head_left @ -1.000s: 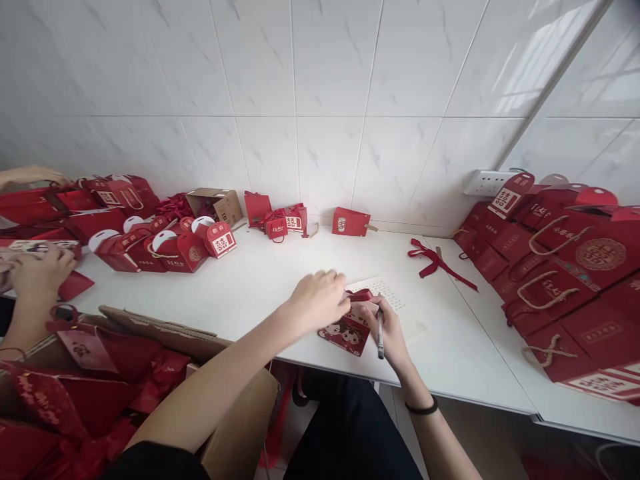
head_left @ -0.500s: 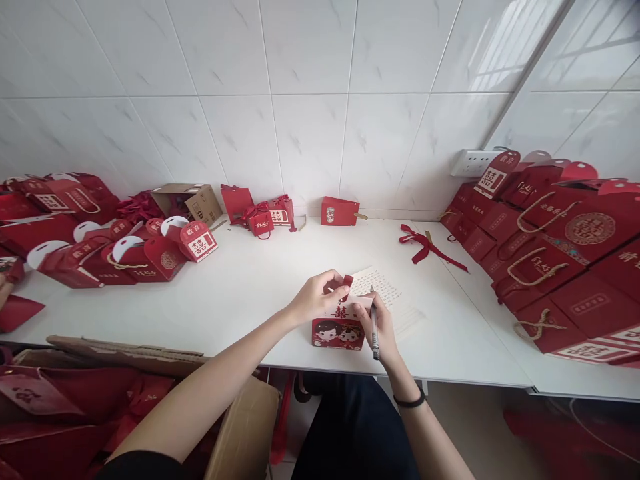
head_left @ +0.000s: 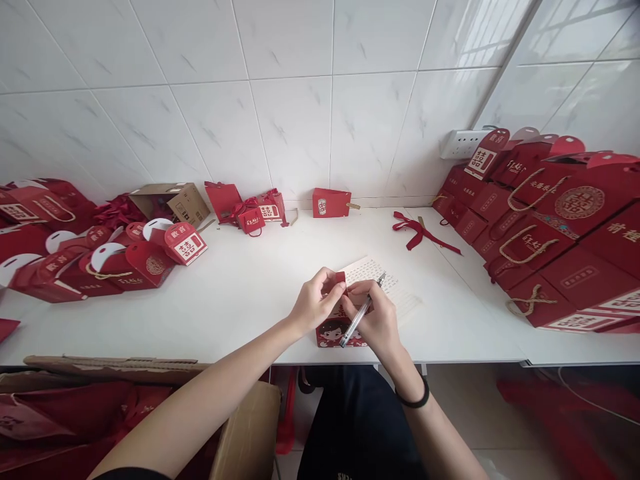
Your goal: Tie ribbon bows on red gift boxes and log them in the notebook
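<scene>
A small red box (head_left: 330, 335) printed with a cartoon figure stands near the table's front edge, partly hidden behind my hands. My left hand (head_left: 317, 301) is closed, pinching a short red strip (head_left: 341, 277) over the box top. Whether the strip is part of the box, I cannot tell. My right hand (head_left: 377, 313) is closed with a clear-barrelled pen (head_left: 361, 315) lying slantwise in it, one end up to the right. Its fingertips meet those of my left hand above the box. Behind them lies a handwritten paper sheet (head_left: 367, 268), partly covered.
Red gift boxes (head_left: 565, 227) are stacked high at the right. Several handled boxes (head_left: 127, 267) stand at the left, by an open cardboard box (head_left: 173, 203). A red ribbon (head_left: 423, 233) and a red box (head_left: 330, 203) lie farther back. A large carton (head_left: 250, 427) sits below the front edge.
My right hand has turned and moved in against my left fingers, tilting the pen from near upright to slanting across the box. The camera view has shifted slightly.
</scene>
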Available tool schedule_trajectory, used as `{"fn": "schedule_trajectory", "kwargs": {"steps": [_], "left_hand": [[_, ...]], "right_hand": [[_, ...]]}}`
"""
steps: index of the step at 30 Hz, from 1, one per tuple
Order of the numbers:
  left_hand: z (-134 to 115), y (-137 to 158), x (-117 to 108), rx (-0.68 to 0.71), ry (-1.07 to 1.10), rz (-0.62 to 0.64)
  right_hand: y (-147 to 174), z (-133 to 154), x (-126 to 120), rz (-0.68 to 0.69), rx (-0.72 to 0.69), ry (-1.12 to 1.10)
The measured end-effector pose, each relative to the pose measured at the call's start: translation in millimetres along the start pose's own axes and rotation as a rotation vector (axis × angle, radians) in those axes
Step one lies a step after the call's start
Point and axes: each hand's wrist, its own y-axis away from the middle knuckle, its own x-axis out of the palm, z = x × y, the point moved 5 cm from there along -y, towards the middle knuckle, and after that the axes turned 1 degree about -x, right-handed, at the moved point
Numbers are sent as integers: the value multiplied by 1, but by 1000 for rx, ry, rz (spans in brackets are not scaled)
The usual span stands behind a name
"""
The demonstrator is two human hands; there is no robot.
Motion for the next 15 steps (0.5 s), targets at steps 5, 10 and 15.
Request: {"fn": "schedule_trajectory", "kwargs": {"steps": [5,10,15], "left_hand": [[2,0,2,109,134,-78],[-6,2,2,254,-55,-99],[-12,5,-1,286,-54,-71]], "right_hand": [[1,-2,-1,-61,47,-17],[1,-3,-1,-104,2,-17],[2,-7,0,-67,-40,-114]]}}
